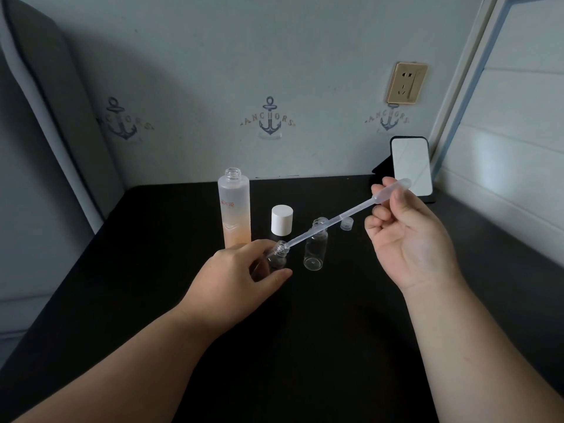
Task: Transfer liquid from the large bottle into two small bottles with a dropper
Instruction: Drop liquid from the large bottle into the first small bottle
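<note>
The tall frosted large bottle (234,209) stands uncapped at the back of the black table, with orange liquid in its lower part. My left hand (238,279) grips a small clear bottle (277,257), tilted toward the right. My right hand (406,236) pinches the bulb of a clear plastic dropper (338,218). The dropper slants down to the left and its tip sits at the mouth of the held bottle. A second small clear bottle (316,245) stands upright and open just right of it, behind the dropper stem.
A white cap (281,219) stands behind the small bottles. A small clear cap (347,223) lies further right. A phone (411,166) leans against the wall at the back right. The black table (152,270) ends at walls on the left, back and right.
</note>
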Demonstrator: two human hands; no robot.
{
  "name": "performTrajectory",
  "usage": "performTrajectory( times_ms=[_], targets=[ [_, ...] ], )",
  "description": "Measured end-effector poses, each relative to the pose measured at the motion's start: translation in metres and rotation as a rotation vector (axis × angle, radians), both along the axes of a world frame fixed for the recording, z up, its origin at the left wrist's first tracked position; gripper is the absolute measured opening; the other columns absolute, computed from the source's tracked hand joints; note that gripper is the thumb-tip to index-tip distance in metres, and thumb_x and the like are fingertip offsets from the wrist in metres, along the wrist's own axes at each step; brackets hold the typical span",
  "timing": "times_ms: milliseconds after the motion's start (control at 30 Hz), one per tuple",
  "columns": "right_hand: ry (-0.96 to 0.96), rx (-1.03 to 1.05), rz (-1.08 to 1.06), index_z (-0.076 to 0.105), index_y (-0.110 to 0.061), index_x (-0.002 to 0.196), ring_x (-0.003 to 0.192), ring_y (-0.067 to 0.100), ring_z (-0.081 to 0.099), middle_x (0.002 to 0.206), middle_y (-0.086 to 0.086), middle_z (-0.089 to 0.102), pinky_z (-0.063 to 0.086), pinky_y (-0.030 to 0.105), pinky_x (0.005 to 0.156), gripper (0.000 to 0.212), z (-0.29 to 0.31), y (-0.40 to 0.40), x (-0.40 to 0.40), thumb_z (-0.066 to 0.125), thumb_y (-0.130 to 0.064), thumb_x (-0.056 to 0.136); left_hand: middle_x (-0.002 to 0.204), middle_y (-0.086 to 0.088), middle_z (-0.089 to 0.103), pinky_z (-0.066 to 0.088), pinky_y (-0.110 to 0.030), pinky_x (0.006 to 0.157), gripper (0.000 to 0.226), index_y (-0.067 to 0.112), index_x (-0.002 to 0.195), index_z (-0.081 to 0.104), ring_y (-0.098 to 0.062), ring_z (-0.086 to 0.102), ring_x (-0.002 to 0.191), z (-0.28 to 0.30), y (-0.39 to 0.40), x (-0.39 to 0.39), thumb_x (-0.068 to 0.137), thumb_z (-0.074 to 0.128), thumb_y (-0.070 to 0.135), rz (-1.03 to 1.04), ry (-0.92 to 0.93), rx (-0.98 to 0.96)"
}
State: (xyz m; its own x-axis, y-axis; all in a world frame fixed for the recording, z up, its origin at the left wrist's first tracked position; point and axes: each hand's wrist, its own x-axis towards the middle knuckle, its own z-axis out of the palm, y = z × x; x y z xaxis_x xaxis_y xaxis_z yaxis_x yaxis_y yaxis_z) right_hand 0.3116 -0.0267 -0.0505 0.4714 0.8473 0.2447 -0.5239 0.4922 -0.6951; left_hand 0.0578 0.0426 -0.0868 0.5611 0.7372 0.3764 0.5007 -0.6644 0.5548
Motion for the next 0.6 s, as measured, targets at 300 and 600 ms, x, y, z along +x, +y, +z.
performTrajectory(
  times_ms=[300, 600],
  targets=[
    [-0.038, 0.014, 0.026, 0.079, -0.016, 0.088, 0.054, 0.004, 0.042, 0.09, -0.001, 0.069, 0.044, 0.017, 0.062, 0.028, 0.0019, -0.0026, -0.001, 0.053, -0.013, 0.099, 0.084, 0.021, 0.061, 0.046, -0.012, 0.062, 0.041, 0.042, 0.1, 0.058, 0.012, 0.055, 0.091, 0.0016, -0.0008, 0.0033, 0.074, 0.055, 0.072, 0.036, 0.028, -0.022],
    [-0.011, -0.011, 0.02, 0.07, -0.012, 0.092, 0.049, 0.003, 0.038, 0.083, -0.003, 0.067, 0.04, 0.016, 0.056, 0.021, 0.0014, -0.0024, -0.0004, 0.051, -0.013, 0.102, 0.082, 0.022, 0.06, 0.044, -0.01, 0.059, 0.036, 0.043, 0.098, 0.058, 0.013, 0.055, 0.09, 0.0023, -0.0019, 0.0027, 0.074, 0.057, 0.071, 0.038, 0.012, -0.015]
  ],
)
